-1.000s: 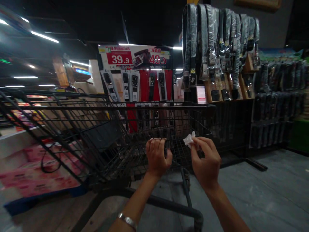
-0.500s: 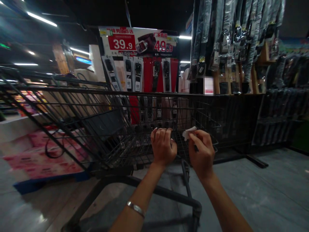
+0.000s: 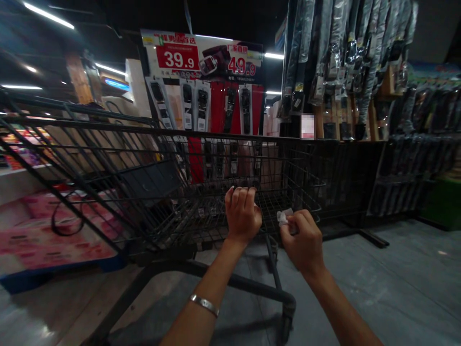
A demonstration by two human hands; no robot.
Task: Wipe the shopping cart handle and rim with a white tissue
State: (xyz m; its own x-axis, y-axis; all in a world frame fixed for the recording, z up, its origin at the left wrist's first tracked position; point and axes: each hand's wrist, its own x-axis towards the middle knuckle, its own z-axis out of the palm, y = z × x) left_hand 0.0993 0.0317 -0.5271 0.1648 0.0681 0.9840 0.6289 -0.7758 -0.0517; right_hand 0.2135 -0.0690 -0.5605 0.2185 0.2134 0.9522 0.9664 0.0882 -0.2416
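We have our left hand (image 3: 242, 216) hooked over the near wire edge of the black shopping cart (image 3: 151, 192), fingers (image 3: 240, 196) curled together around the wire. Our right hand (image 3: 303, 239) pinches a small crumpled white tissue (image 3: 284, 217), fingers clamped on it, held just beside the cart's basket near its low right corner, not clearly touching wire. Progress looks early to us: tissue is in hand and up at the cart, left hand bracing. No clear rubbed patch shows. Belt display (image 3: 216, 105) stands behind.
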